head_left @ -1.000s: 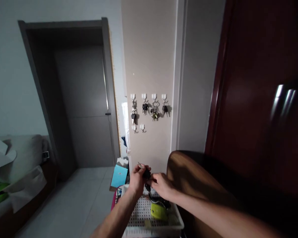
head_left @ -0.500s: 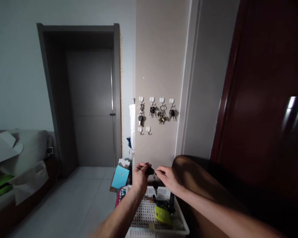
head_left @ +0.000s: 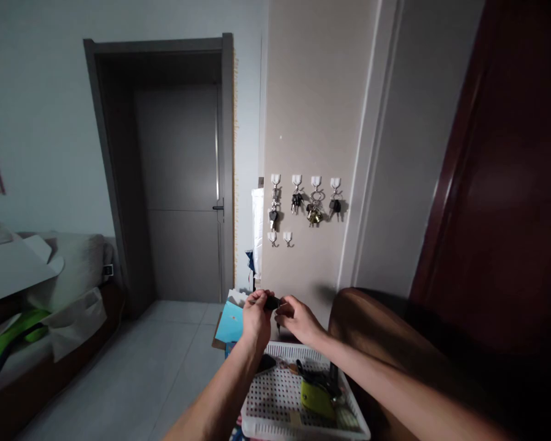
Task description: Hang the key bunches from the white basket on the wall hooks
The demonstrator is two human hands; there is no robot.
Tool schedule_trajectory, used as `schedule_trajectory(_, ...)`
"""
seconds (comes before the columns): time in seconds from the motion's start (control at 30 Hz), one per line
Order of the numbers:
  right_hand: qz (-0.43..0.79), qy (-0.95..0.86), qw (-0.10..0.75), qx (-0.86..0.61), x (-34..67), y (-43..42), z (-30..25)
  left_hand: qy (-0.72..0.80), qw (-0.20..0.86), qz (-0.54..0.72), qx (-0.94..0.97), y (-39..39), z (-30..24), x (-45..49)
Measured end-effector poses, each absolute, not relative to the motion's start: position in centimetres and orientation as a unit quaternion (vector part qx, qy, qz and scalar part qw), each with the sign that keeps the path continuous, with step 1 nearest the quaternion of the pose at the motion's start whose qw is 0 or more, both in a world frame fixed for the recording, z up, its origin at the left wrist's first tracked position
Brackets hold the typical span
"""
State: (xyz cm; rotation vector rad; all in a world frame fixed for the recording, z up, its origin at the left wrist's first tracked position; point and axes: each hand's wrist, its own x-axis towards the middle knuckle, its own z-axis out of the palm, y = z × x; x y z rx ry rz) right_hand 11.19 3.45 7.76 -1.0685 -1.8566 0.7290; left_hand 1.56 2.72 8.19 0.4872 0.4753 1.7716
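My left hand (head_left: 257,315) pinches a black key fob or black-headed key (head_left: 272,303) above the basket. Close beside it, my right hand (head_left: 298,318) has its fingers closed at the ring end of the same keys, and a key blade hangs down below. Under both hands is a white perforated plastic basket (head_left: 275,407). Inside lie a yellow-green item (head_left: 318,399), a dark strap-like bundle, and a black object (head_left: 266,364) partly behind my left wrist. On the wall ahead, several white hooks (head_left: 297,180) carry bunches of keys (head_left: 314,213); two lower hooks (head_left: 288,239) hold nothing.
A brown rounded furniture piece (head_left: 371,331) stands right of the basket. Left of it is a light blue box (head_left: 229,321). Further left are a grey door (head_left: 179,184) and a sofa (head_left: 80,260) with items on it. A dark red door (head_left: 509,184) fills the right side.
The view has turned slightly left, so the scene sits further right. My right hand has come in closer to my left, its fingers now at the key ring.
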Motion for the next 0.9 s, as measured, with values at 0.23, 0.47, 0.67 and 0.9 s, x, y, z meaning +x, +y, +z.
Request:
schedule_trajectory(0.23, 0.39, -0.712, 0.42, -0.405, 10.6, 3.7, 8.3, 0.205, 0.565, 0.766, 0.229, 3.7, 8.6, 0.3)
schedule_trajectory(0.47, 0.43, -0.657, 0.462, -0.413, 11.0, 6.9, 11.4, 0.249, 0.586, 0.729, 0.251, 5.0, 9.2, -2.2)
schedule_trajectory(0.67, 0.381, -0.675, 0.451, -0.443, 10.9, 9.8, 13.6, 0.362, 0.591, 0.654, 0.303, 5.6, 8.7, -2.8)
schedule_trajectory(0.9, 0.223, -0.676, 0.481, -0.513, 10.0, 14.5, 16.1, 0.388, 0.603, 0.614, 0.33, 6.2, 8.0, -2.8)
